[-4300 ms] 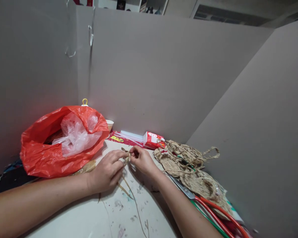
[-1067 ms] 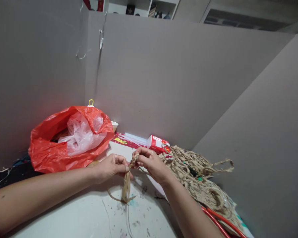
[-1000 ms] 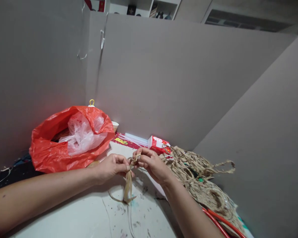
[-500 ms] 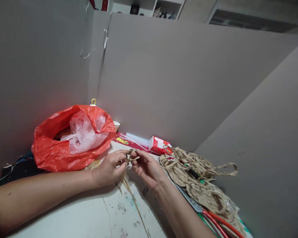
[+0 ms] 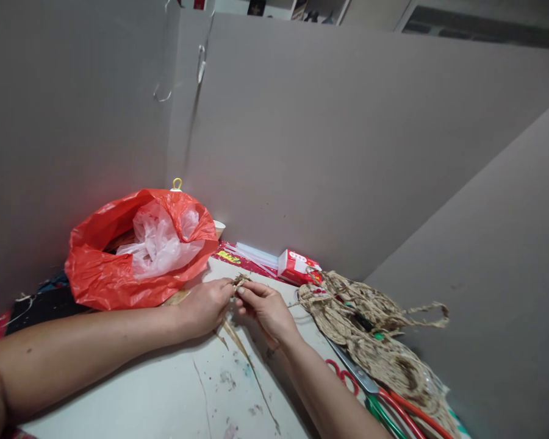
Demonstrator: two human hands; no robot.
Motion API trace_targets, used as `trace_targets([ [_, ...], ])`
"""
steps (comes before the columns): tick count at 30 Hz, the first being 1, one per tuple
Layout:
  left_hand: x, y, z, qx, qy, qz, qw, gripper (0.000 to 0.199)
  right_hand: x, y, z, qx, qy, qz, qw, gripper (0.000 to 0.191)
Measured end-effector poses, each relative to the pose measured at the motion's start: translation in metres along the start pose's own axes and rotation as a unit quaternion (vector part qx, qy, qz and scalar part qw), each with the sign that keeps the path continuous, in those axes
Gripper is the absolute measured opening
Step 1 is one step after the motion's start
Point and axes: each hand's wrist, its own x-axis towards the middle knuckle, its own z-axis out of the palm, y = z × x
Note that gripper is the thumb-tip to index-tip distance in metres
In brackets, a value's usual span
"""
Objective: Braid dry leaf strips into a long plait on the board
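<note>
Near the middle of the head view, a small piece of braided tan fibre (image 5: 241, 281) is pinched between both hands. My left hand (image 5: 209, 305) closes on it from the left, its fingertips partly hidden behind the knuckles. My right hand (image 5: 266, 309) grips the braid's right side between thumb and forefinger. Loose flat fibre strands (image 5: 247, 352) hang from beneath the hands and trail across the white tabletop (image 5: 155, 390). A coiled heap of braided tan cord (image 5: 370, 317) lies to the right of my right hand.
A red plastic bag (image 5: 100, 280) with clear plastic inside stands at left. Behind the hands are white sticks (image 5: 256, 254) and a red-and-white box (image 5: 297, 267). Large red-handled scissors (image 5: 370, 384) and smaller red-handled ones (image 5: 343, 375) lie at right. Grey partitions (image 5: 302, 140) enclose the table.
My left hand has turned so its back faces up more, and my right fingers have closed in on the braid. The view has shifted slightly, showing the smaller red handles beside my right forearm.
</note>
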Motion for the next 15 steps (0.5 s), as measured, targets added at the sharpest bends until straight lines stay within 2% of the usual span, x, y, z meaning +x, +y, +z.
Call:
trace_targets([
  [5, -0.001, 0.0, 0.001, 0.029, -0.035, -0.01, 0.999, 0.019, 0.002, 0.009, 0.002, 0.014, 0.028, -0.013, 0.999, 0.021],
  [11, 0.0, -0.002, 0.003, -0.008, -0.045, 0.031, 0.998, 0.022, 0.005, 0.004, -0.008, 0.066, -0.039, 0.057, 0.995, 0.03],
  [15, 0.0, -0.002, 0.004, -0.041, -0.047, 0.034, 0.997, 0.029, 0.007, 0.001, -0.015, 0.081, -0.068, 0.066, 0.992, 0.028],
])
